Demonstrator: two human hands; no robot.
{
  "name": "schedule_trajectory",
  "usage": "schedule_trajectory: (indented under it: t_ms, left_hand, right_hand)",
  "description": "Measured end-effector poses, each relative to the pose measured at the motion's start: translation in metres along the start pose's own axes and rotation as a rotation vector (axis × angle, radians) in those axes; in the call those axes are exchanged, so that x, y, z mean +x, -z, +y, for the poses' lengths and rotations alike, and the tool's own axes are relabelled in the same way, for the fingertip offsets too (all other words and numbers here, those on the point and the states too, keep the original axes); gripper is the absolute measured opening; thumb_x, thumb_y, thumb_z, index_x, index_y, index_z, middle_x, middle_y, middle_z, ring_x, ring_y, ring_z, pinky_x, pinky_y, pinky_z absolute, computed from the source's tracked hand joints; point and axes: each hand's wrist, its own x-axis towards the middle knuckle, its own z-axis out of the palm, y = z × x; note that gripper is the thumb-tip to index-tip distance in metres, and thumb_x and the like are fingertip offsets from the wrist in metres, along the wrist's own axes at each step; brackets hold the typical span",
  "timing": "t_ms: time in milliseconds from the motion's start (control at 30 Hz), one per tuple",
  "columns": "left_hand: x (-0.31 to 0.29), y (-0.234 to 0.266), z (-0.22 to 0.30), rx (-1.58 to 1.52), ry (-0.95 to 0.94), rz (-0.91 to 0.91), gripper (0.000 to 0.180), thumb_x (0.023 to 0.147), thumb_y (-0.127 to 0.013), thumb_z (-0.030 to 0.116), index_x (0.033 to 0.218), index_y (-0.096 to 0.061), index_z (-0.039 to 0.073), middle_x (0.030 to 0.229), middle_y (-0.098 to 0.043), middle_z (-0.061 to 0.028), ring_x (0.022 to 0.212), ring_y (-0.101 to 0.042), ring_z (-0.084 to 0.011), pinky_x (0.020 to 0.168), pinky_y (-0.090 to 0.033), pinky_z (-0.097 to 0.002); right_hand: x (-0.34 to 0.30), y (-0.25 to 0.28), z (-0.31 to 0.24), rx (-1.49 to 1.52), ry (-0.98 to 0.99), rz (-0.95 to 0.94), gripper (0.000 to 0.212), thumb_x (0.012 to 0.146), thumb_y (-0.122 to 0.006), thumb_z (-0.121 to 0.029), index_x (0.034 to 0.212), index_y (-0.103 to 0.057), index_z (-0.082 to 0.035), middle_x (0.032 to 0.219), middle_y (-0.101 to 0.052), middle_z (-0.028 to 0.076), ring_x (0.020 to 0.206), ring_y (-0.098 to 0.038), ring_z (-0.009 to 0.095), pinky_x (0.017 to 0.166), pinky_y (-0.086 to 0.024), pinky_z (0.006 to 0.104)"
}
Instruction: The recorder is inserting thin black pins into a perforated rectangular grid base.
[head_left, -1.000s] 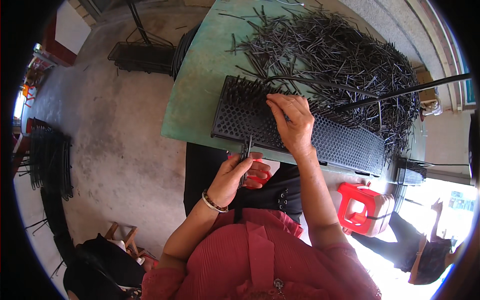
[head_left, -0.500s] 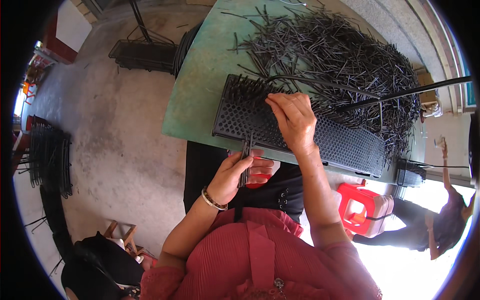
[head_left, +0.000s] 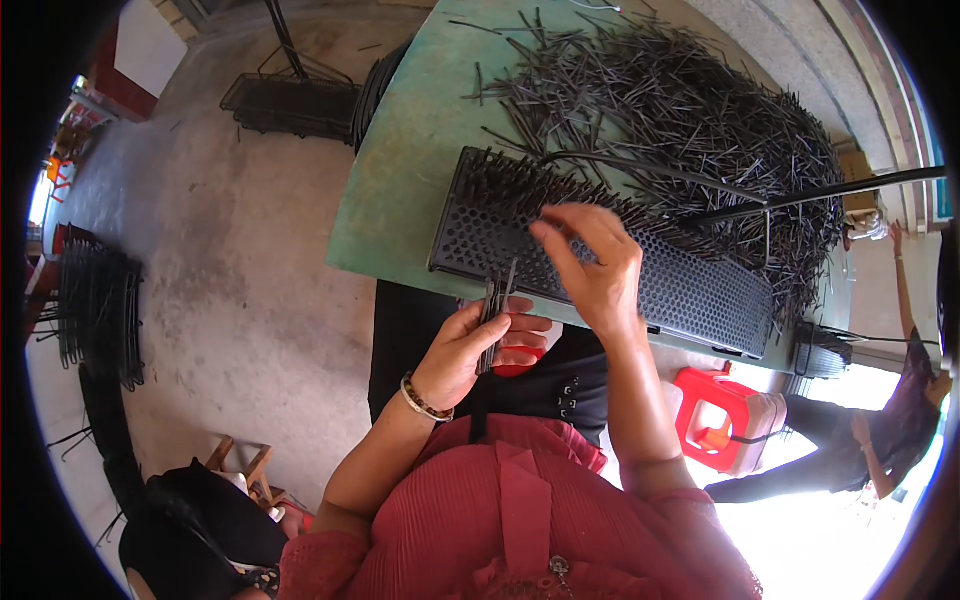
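My left hand [head_left: 455, 352] is closed round a small bundle of thin black sticks [head_left: 490, 325], just off the near edge of a long black perforated rack [head_left: 705, 297]. The sticks point up toward the rack from between thumb and fingers. Many short black sticks [head_left: 500, 180] stand upright in the holes along the rack's far side. Above the rack's middle hovers my right hand [head_left: 598, 268], its thumb and index fingertip a little apart with no stick visible between them. Its fingertips are slightly smeared by motion.
The rack lies along the near edge of a green table [head_left: 385, 200]. A large heap of loose black sticks [head_left: 690, 120] spreads behind it. A bent black rod [head_left: 820, 190] rises over the rack. At right are a red stool [head_left: 705, 420] and another person [head_left: 870, 430].
My right hand has lifted off the standing sticks, and its thumb and index finger have parted. The left hand stays nearly in place with its bundle. The person at right has shifted.
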Motion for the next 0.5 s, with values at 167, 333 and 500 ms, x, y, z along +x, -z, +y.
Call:
schedule_trajectory:
  t_ms: [167, 333, 500]
  left_hand:
    - [-0.002, -0.005, 0.007, 0.093, -0.018, -0.133, 0.032, 0.100, -0.041, 0.018, 0.122, -0.047, -0.005, 0.116, -0.060, -0.0188, 0.101, -0.063, -0.0243, 0.083, -0.054, -0.0335]
    - [-0.001, -0.005, 0.003, 0.126, 0.004, -0.120, 0.034, 0.101, -0.041, 0.021, 0.123, -0.047, -0.004, 0.118, -0.059, -0.0185, 0.101, -0.063, -0.0240, 0.082, -0.054, -0.0327]
    - [0.001, 0.003, -0.001, 0.046, -0.022, -0.014, 0.037, 0.101, -0.039, 0.022, 0.127, -0.044, -0.004, 0.118, -0.059, -0.0201, 0.102, -0.063, -0.0232, 0.083, -0.054, -0.0330]
  right_hand:
    - [-0.018, 0.009, -0.006, 0.372, -0.326, -0.522, 0.020, 0.083, -0.072, -0.017, 0.093, -0.069, 0.000, 0.091, -0.068, 0.009, 0.072, -0.059, 0.010, 0.062, -0.047, 0.0245]
    - [-0.021, 0.013, -0.002, 0.608, -0.624, -0.516, 0.018, 0.085, -0.070, -0.013, 0.082, -0.068, 0.004, 0.091, -0.069, 0.009, 0.079, -0.062, 0.009, 0.064, -0.048, 0.0228]
    - [-0.003, 0.015, 0.001, 0.607, -0.530, -0.152, 0.017, 0.089, -0.065, -0.011, 0.093, -0.065, 0.006, 0.091, -0.068, 0.012, 0.081, -0.063, 0.011, 0.069, -0.049, 0.0225]
